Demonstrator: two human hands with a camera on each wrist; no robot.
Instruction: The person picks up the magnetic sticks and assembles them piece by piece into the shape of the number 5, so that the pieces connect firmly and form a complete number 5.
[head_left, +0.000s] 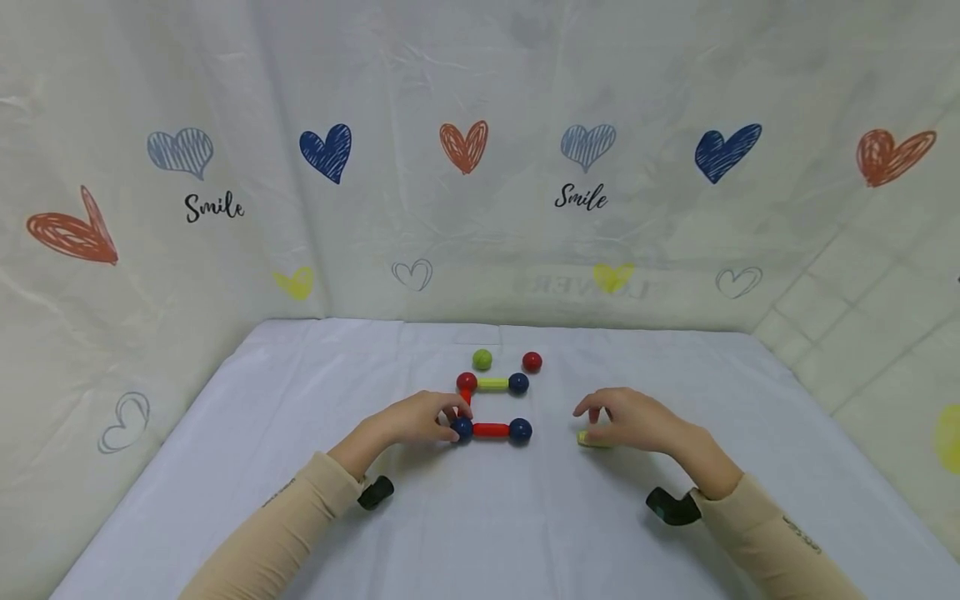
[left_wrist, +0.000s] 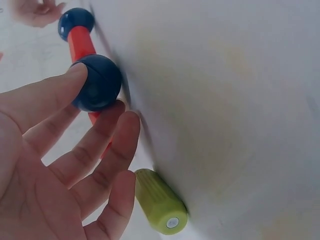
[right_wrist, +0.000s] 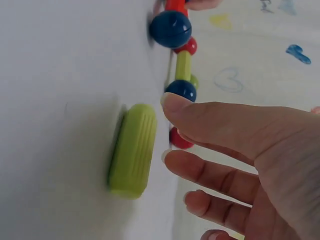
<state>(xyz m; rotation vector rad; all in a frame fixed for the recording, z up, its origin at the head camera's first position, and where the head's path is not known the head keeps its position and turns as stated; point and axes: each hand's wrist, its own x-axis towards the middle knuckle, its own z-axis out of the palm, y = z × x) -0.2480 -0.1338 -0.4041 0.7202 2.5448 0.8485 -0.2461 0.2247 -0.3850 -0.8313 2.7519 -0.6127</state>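
My left hand (head_left: 420,417) pinches a dark blue ball (left_wrist: 100,82) between thumb and fingers, at the near left corner of a three-sided frame of balls and rods. A red rod (head_left: 491,430) joins that ball to another blue ball (head_left: 520,431). A second red rod, partly hidden by the fingers, leads back to a red ball (head_left: 467,382). From there a yellow-green rod (head_left: 492,384) runs to a blue ball (head_left: 518,383). My right hand (head_left: 633,421) hovers, fingers loosely bent, beside a loose yellow-green rod (right_wrist: 133,151), apart from it in the right wrist view.
Behind the frame lie a loose green ball (head_left: 482,359) and a loose red ball (head_left: 532,361). Another yellow-green rod (left_wrist: 161,202) lies by the left little finger. A white cloth (head_left: 480,533) covers the table, and a heart-printed curtain (head_left: 510,242) hangs behind it.
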